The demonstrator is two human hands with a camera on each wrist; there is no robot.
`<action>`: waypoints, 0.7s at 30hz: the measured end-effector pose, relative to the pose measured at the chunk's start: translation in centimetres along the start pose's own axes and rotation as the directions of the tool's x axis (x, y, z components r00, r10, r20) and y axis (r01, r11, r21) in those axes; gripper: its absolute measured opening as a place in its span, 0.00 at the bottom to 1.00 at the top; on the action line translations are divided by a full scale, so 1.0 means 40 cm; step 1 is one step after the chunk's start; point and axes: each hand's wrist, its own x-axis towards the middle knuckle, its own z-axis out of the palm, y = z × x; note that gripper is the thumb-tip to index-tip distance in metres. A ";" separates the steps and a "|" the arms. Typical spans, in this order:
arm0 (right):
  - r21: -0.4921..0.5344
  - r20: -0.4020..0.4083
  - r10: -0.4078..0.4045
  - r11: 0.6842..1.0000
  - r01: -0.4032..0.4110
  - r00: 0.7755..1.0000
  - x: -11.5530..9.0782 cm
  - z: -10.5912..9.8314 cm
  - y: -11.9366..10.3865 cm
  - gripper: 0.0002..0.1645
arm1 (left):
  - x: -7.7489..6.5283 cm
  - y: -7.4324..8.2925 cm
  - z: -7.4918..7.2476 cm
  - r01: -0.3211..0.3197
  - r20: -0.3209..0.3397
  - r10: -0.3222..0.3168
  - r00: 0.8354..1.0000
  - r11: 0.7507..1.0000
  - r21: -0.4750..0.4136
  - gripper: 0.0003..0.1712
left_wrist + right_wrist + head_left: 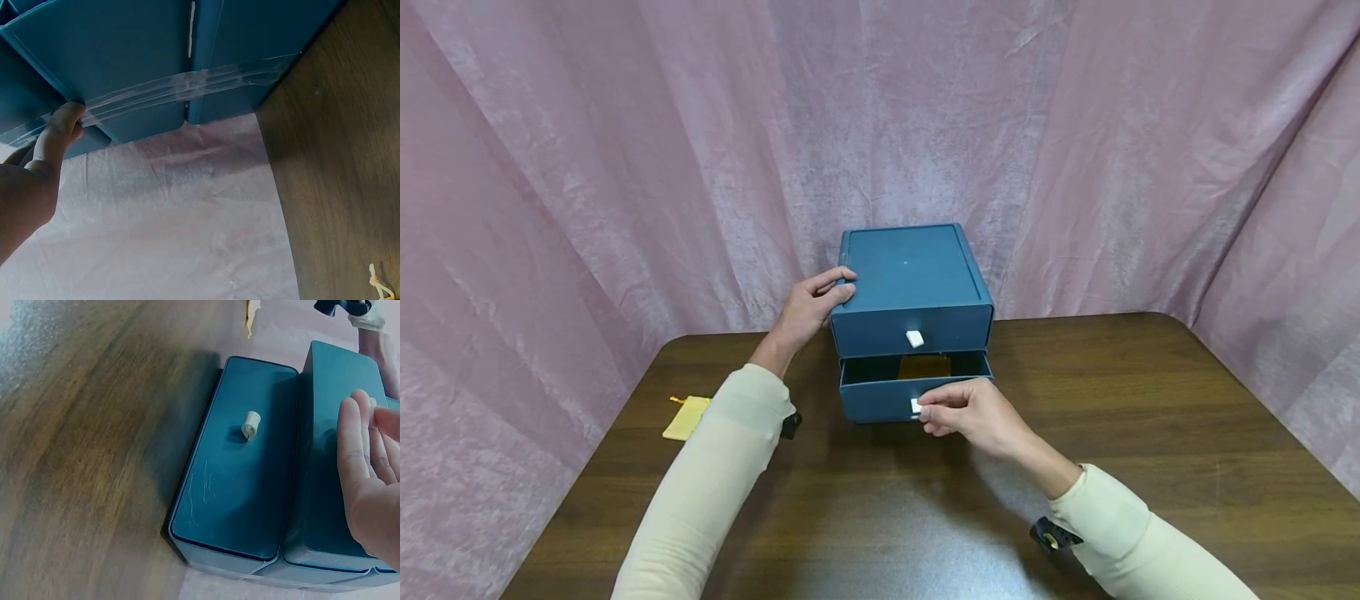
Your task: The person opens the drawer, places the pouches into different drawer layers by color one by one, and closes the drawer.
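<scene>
A blue drawer unit (910,262) stands toward the back of the table. Its drawer (880,402) below the top one is pulled partway out, with a yellowish-brown item (925,366) inside, too dim to identify. My right hand (973,414) pinches that drawer's small white pull tab (916,406) between thumb and fingers. At the unit's upper left edge, my left hand (805,312) rests with its fingers extended against the top and side. The top drawer's white tab (914,339) stands free. In the right wrist view, a lower drawer front (231,481) sits closed with its own tab (250,425).
A small yellow drawstring pouch (687,419) lies on the wooden table (1150,417) beside my left forearm. Clear tape (187,87) runs along the unit's side. Behind everything hangs a pink curtain (910,108).
</scene>
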 end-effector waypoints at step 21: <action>-0.007 -0.018 -0.004 1.000 0.004 1.000 0.038 -0.009 0.004 0.13 | -0.007 0.006 -0.002 -0.028 0.006 0.028 1.000 0.999 -0.018 0.19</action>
